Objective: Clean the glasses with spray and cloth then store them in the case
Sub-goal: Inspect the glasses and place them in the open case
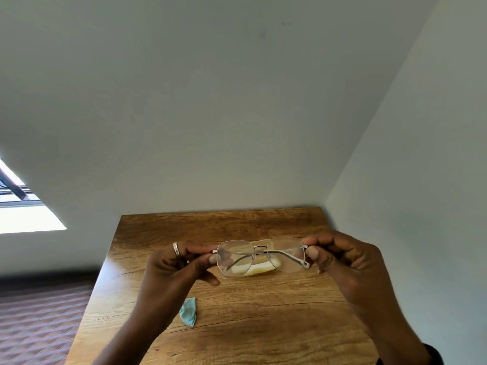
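I hold a pair of thin metal-framed glasses [261, 255] with clear lenses up above the wooden table [263, 325], temples folded behind the lenses. My left hand [176, 270], wearing a silver ring, pinches the left hinge. My right hand [342, 262] pinches the right hinge. Behind the lenses a yellow open case [261, 270] lies on the table, partly hidden by the glasses. A small light-blue cloth [189, 311] lies crumpled on the table below my left hand. No spray bottle is in view.
The table stands in a corner, with grey walls behind it [237, 127] and to its right [421, 180]. Its left edge drops to a patterned reddish floor [39, 320]. A bright window [23, 214] is at the far left.
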